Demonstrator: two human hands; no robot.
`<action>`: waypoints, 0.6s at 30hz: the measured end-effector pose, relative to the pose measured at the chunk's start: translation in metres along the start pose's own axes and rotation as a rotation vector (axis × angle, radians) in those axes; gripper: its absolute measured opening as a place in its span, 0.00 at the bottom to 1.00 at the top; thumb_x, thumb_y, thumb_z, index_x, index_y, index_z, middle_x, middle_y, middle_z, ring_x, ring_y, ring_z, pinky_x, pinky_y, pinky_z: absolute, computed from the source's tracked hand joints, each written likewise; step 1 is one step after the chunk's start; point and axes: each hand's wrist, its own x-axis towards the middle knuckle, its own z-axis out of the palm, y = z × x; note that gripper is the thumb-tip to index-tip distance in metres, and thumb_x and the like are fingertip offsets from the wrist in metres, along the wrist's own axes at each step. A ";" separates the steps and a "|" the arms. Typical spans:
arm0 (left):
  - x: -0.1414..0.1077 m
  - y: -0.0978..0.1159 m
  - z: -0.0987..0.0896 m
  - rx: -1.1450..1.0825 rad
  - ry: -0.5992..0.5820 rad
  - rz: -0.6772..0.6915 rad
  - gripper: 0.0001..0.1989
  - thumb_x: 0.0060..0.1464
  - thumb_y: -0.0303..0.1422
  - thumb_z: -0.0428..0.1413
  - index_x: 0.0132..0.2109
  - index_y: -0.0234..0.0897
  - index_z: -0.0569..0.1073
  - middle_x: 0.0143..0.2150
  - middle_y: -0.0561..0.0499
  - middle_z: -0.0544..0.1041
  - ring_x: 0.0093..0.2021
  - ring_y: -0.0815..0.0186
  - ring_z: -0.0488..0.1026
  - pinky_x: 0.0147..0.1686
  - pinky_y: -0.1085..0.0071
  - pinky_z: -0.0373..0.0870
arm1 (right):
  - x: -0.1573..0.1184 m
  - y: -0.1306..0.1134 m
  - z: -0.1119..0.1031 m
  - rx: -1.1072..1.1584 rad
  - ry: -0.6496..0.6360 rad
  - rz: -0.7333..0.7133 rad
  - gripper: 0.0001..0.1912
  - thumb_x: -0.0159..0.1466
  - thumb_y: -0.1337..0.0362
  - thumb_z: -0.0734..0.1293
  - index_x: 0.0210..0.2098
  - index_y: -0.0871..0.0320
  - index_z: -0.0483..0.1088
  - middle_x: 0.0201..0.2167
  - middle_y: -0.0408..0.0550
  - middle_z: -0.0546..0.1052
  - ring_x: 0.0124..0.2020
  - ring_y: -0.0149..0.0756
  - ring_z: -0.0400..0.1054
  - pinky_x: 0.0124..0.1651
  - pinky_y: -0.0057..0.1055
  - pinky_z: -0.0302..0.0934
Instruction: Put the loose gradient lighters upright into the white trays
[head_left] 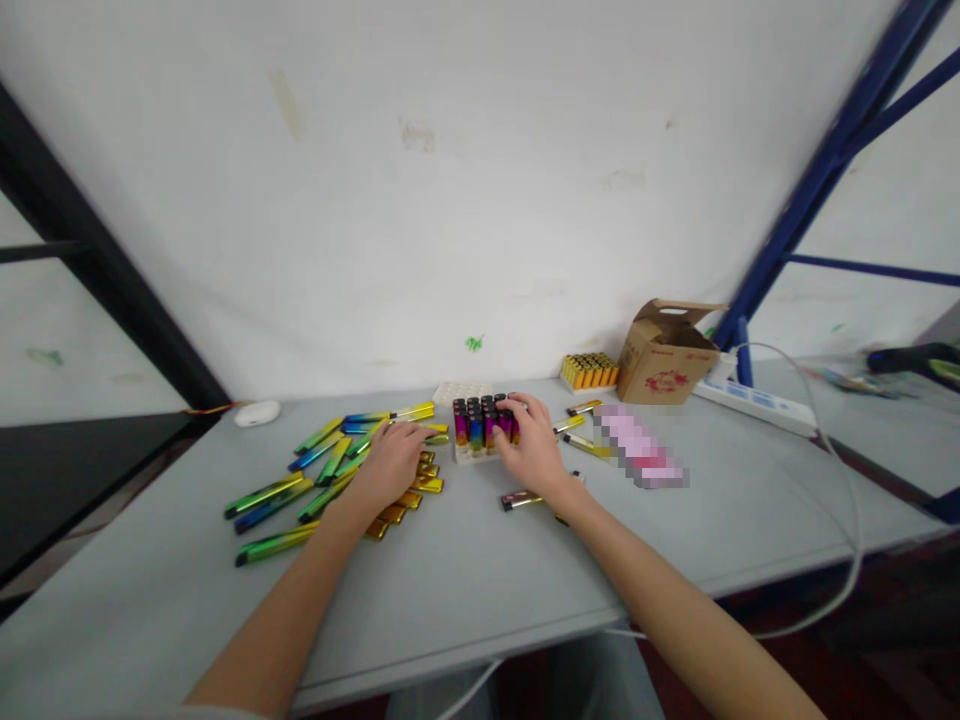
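Note:
My left hand (391, 462) rests over a spread of slim, shiny sticks (270, 495) in green, blue and yellow with dark ends. Its fingers are bent around a yellow stick (439, 436), whose end shows past the fingertips. In front of me, a pale holder tray (474, 456) carries rows of upright dark-topped tubes (475, 430) coloured purple, blue and orange. My right hand (531, 445) reaches over the tray's right side, thumb and fingers closed about a purple tube; the fingers partly hide it. Under the right wrist lies a dark-ended stick (520, 500).
Behind the tray lies another pale tray (461, 393). Yellow-orange cylinders (590, 371) stand near an open cardboard box (666, 360). A blurred pink item (637, 445), a power strip (757, 402) and a white cable (855, 520) lie to the right; a white case (257, 413) sits left.

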 end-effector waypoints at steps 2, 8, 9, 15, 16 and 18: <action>0.000 -0.001 -0.004 -0.031 0.051 0.024 0.19 0.59 0.27 0.44 0.51 0.38 0.75 0.48 0.43 0.79 0.52 0.54 0.72 0.58 0.53 0.62 | 0.001 -0.002 -0.002 0.005 0.011 0.003 0.16 0.60 0.66 0.64 0.49 0.59 0.70 0.51 0.57 0.70 0.55 0.46 0.61 0.61 0.47 0.57; -0.001 0.014 -0.025 -0.209 0.307 -0.005 0.17 0.62 0.40 0.49 0.51 0.37 0.74 0.48 0.45 0.79 0.48 0.58 0.75 0.53 0.62 0.69 | 0.004 -0.010 -0.011 0.062 0.076 -0.058 0.16 0.62 0.66 0.62 0.49 0.57 0.69 0.49 0.55 0.71 0.54 0.45 0.63 0.59 0.45 0.59; -0.002 0.019 -0.028 -0.237 0.339 -0.009 0.17 0.62 0.41 0.49 0.50 0.37 0.75 0.47 0.45 0.80 0.46 0.59 0.76 0.51 0.64 0.70 | 0.003 -0.012 -0.012 0.075 0.080 -0.083 0.15 0.62 0.66 0.62 0.49 0.56 0.69 0.49 0.54 0.72 0.53 0.44 0.64 0.59 0.45 0.60; -0.006 0.049 -0.038 -0.373 0.380 0.026 0.14 0.57 0.44 0.56 0.40 0.39 0.77 0.38 0.51 0.82 0.38 0.63 0.79 0.43 0.70 0.74 | 0.000 -0.023 -0.017 0.141 -0.022 -0.268 0.17 0.65 0.64 0.62 0.53 0.55 0.68 0.48 0.53 0.74 0.52 0.41 0.67 0.56 0.41 0.63; -0.006 0.052 -0.037 -0.398 0.377 0.042 0.14 0.56 0.44 0.57 0.40 0.39 0.77 0.38 0.51 0.82 0.38 0.63 0.79 0.43 0.69 0.75 | -0.001 -0.024 -0.016 0.149 -0.049 -0.295 0.16 0.65 0.64 0.62 0.52 0.54 0.69 0.48 0.52 0.75 0.51 0.41 0.68 0.55 0.41 0.64; -0.007 0.055 -0.033 -0.459 0.384 0.051 0.14 0.55 0.43 0.59 0.42 0.38 0.77 0.39 0.50 0.82 0.39 0.63 0.79 0.46 0.68 0.75 | -0.001 -0.023 -0.016 0.163 -0.093 -0.337 0.14 0.66 0.64 0.62 0.50 0.55 0.71 0.44 0.51 0.77 0.48 0.40 0.69 0.52 0.40 0.65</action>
